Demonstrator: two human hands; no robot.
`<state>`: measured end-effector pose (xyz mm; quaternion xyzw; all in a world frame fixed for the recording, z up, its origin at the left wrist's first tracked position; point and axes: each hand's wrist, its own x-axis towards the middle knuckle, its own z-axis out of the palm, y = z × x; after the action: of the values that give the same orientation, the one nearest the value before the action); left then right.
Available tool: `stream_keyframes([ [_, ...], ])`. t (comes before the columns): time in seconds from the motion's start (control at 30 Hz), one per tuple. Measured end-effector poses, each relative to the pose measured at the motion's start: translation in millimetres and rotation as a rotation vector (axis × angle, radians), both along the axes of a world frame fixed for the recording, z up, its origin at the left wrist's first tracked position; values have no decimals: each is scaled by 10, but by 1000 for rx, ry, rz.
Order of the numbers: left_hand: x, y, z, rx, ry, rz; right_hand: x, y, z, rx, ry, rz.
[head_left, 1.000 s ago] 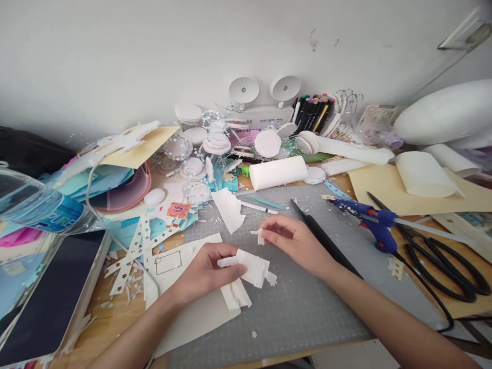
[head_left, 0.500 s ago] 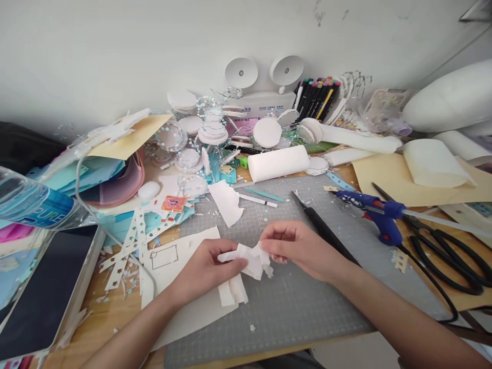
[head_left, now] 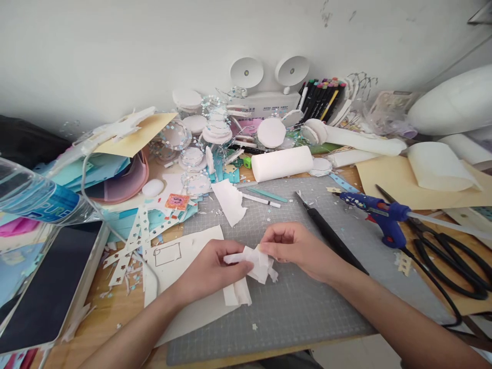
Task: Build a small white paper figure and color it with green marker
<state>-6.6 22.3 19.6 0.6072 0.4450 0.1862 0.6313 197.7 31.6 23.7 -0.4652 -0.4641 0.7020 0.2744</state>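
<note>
Over the grey cutting mat, my left hand and my right hand both pinch a small crumpled white foam piece. The left hand's thumb and fingers close on its left end. The right hand's fingertips grip its upper right edge. Below the hands lies a folded white strip on a white sheet with a pencilled rectangle.
A black craft knife lies just right of my right hand. A blue glue gun and black scissors sit further right. A white foam roll, markers, a plastic bottle and a tablet crowd the back and left.
My right hand brought a small white scrap back to the foam piece and now grips the piece together with my left hand. The camera tilted slightly.
</note>
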Motion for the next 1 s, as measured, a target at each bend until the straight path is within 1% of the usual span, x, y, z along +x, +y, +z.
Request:
stream_keyframes([
  [0.13, 6, 11, 11, 13, -19, -10, 0, -3, -4, 12, 0, -2],
  [0.43, 2, 10, 32, 89, 25, -48, -27, -11, 25, 11, -22, -16],
  [0.7, 1, 11, 37, 90, 46, -46, -39, -21, 35, 16, -19, -11],
  [0.83, 8, 24, 39, 69, 32, -21, -32, -12, 37, 8, -18, -1],
  [1.0, -14, 15, 23, 45, 24, 39, 3, 5, 32, 13, -10, 48],
])
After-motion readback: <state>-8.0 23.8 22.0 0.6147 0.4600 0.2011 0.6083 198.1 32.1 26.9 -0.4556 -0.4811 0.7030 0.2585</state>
